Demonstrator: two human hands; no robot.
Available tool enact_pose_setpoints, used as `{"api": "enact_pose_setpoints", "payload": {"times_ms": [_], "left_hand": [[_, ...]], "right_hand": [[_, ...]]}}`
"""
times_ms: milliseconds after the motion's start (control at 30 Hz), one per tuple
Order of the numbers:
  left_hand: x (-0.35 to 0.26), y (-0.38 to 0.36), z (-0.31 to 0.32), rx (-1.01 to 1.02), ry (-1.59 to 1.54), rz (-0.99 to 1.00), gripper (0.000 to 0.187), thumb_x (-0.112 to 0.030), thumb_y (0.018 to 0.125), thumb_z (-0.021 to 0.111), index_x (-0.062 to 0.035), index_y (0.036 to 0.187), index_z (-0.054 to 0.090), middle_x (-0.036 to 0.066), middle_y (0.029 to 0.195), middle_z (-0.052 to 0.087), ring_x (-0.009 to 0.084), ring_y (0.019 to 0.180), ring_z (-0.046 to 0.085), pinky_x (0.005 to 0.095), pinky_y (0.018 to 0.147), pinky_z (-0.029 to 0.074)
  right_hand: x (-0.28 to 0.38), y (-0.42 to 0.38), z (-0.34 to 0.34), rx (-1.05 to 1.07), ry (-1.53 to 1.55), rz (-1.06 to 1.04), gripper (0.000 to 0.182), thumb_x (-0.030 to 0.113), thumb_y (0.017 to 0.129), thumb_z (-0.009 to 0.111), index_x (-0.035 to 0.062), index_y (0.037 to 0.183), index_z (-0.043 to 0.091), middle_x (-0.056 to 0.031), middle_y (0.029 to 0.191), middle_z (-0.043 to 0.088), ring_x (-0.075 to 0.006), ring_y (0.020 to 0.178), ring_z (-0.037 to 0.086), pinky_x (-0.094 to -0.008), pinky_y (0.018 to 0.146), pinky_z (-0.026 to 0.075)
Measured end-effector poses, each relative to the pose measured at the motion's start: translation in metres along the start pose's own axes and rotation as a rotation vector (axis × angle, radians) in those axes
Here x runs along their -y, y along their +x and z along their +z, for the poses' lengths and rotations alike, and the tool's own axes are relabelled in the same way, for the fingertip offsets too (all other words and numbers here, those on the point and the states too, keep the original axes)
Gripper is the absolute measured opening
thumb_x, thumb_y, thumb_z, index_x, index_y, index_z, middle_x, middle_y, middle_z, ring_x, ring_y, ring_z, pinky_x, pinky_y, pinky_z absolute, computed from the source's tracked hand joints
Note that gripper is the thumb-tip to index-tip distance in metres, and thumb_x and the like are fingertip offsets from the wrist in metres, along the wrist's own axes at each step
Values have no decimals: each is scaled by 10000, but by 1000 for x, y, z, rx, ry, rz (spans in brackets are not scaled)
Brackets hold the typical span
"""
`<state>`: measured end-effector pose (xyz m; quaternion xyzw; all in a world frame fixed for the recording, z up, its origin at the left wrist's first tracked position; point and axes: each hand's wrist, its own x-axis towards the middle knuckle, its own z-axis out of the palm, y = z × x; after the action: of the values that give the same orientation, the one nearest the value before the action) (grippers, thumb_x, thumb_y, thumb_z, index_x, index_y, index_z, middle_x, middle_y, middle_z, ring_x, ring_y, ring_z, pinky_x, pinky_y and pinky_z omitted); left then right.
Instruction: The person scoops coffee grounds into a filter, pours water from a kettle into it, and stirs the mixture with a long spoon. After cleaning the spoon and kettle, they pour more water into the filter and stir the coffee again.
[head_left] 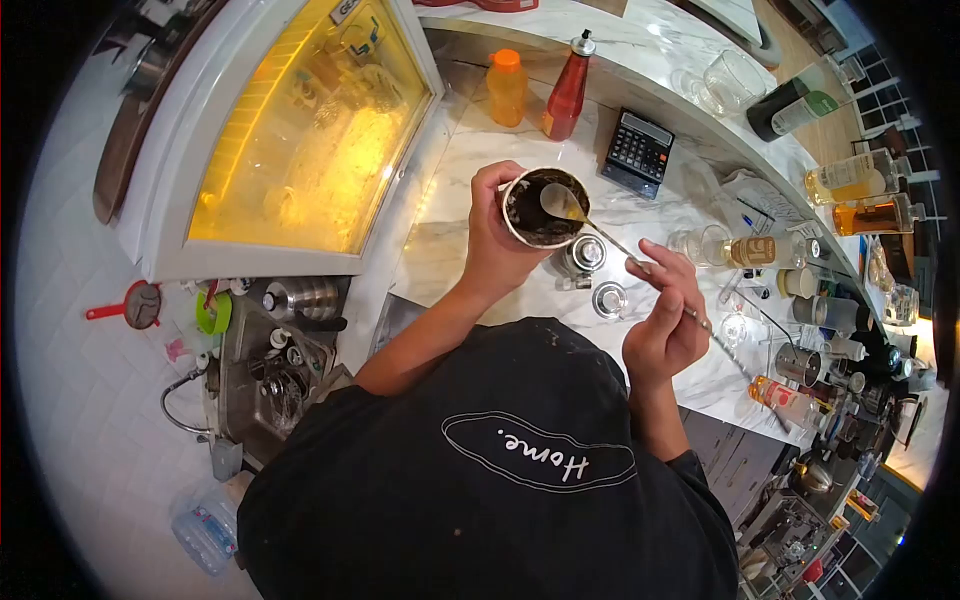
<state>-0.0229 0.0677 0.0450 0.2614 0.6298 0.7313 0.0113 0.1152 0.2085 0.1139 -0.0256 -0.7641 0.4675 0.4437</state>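
Spoon (600, 228) slants bowl-first into tilted cup (538, 208), seemingly.

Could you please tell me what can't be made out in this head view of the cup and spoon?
- Cup: outer wall hidden by the left hand; dark contents unidentifiable.
- Spoon: handle end hidden in the right hand.
- Bottles at right: labels too small, warped by lens.
- Sink: partly hidden by the person's shoulder.

One cup (540, 207), one long spoon (600, 232), one calculator (638, 152), one orange bottle (507, 88), one red sauce bottle (568, 92), two hands.
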Motion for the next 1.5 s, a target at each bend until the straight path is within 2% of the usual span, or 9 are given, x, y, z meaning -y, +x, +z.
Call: {"api": "enact_pose_setpoints", "payload": {"times_ms": [100,133,233,433,733,1133,1500], "left_hand": [[-7,-17,-6,-51,166,223,953,-18,655,973,-72,1371,346,109,1317,478,206,1191,590,348,1027,512],[-8,-22,-7,-50,137,218,940,-1,652,964,-83,1356,346,120,1319,431,219,1193,558,352,1033,487],[-10,-29,-10,-116,169,315,931,10,647,954,-94,1333,334,130,1291,441,226,1184,544,360,1030,470],[-25,-33,-12,-197,128,415,914,-56,658,954,-106,1305,311,142,1279,428,244,1196,505,377,1031,452],[-33,-36,-13,-212,190,473,871,-132,677,956,-92,1280,330,142,1268,431,258,1181,499,391,1029,428],[-39,-41,-20,-195,258,472,878,-121,669,961,-97,1284,335,134,1270,430,256,1198,483,394,1043,411],[-36,-44,-17,-176,219,463,920,-129,670,969,-111,1314,312,144,1277,414,254,1201,489,389,1038,429]], "right_hand": [[18,-3,-1,94,-108,-146,219,153,1086,500,0,1087,658,-148,912,791,-322,1094,716,-482,999,443],[21,-5,0,97,-103,-159,205,171,1088,516,21,1096,657,-114,913,799,-303,1094,720,-479,1019,421],[32,-8,0,133,-107,-207,199,195,1087,537,34,1103,653,-101,910,798,-308,1100,719,-484,1010,427],[52,-12,2,169,-91,-275,170,192,1076,566,48,1087,655,-80,941,790,-309,1080,728,-499,977,451],[56,-21,9,199,-115,-297,79,125,1023,644,60,1067,656,-57,979,777,-300,1076,732,-508,977,455],[52,-25,16,230,-110,-289,98,45,981,662,62,1075,643,-58,996,768,-295,1102,720,-503,989,447],[50,-26,15,255,-97,-299,70,66,1004,632,65,1074,637,-56,1011,756,-294,1111,715,-506,983,452]]}}
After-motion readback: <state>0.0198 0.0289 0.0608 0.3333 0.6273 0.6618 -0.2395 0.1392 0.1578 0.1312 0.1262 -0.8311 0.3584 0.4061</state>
